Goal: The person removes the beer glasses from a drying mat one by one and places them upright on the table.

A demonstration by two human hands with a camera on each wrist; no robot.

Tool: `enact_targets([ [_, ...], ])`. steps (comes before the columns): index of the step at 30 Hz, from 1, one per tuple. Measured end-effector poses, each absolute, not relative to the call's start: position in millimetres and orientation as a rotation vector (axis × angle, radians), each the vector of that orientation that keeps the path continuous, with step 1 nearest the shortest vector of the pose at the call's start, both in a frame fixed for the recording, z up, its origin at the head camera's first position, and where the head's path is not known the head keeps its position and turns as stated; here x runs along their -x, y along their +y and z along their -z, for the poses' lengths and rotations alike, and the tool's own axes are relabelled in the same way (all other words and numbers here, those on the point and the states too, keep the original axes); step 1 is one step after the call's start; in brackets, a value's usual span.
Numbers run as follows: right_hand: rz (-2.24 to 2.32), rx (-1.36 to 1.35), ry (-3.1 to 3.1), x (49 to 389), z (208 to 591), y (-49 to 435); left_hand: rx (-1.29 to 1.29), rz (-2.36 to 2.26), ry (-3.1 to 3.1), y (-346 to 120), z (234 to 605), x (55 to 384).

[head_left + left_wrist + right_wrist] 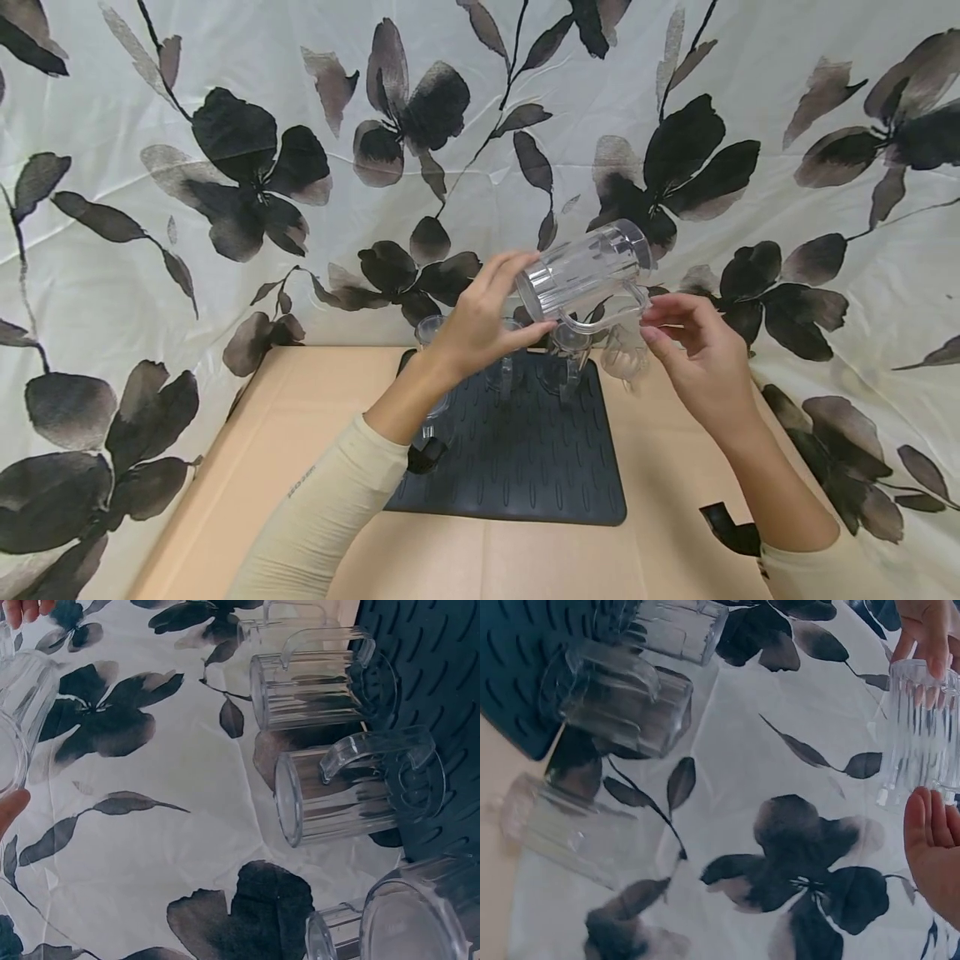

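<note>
White cloth [495, 208], dark floral print, lightly creased; hangs beyond table's far edge, flanks left and right. Table [660, 483] pale peach. Light soft.

Six clear mugs [588, 271], two hands [480, 329], one mat [525, 475]

Open room we see over the mat [536, 479] toward its front right, standing mugs [360, 791] blocking its back, another mug [624, 354] just off its right side, the held mug [588, 275] between left hand [483, 321] and right hand [701, 354], floral cloth [480, 200] walling off the rear.
</note>
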State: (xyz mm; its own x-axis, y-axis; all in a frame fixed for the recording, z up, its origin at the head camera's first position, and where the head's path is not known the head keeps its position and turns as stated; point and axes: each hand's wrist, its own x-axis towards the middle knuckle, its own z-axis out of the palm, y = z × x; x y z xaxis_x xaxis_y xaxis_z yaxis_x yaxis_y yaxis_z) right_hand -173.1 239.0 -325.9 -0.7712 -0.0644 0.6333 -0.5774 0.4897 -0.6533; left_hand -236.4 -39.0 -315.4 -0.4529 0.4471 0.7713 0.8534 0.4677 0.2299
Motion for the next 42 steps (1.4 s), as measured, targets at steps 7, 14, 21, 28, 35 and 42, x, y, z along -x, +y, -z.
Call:
enact_targets([
  [7,-1.551,-0.523,-2.148,174.3,334.1,225.0,1.094,0.828,-2.019,-37.1,322.8,236.9],
  [14,-1.722,-0.538,-2.050,177.2,335.2,212.5,1.105,0.750,-2.014,-36.8,328.6,235.1],
  [21,-1.689,-0.549,-2.095,176.8,336.6,206.6,1.107,0.748,-2.018,-37.6,332.3,234.4],
  [28,-1.818,-0.548,-2.035,175.1,336.7,201.3,1.084,0.713,-2.041,-37.4,336.9,234.5],
  [35,-1.888,-0.539,-1.978,171.6,336.3,199.1,1.080,0.730,-2.106,-36.3,340.6,231.3],
  [42,-1.949,-0.571,-1.923,171.1,335.5,203.1,1.087,0.712,-2.097,-36.4,338.1,227.4],
])
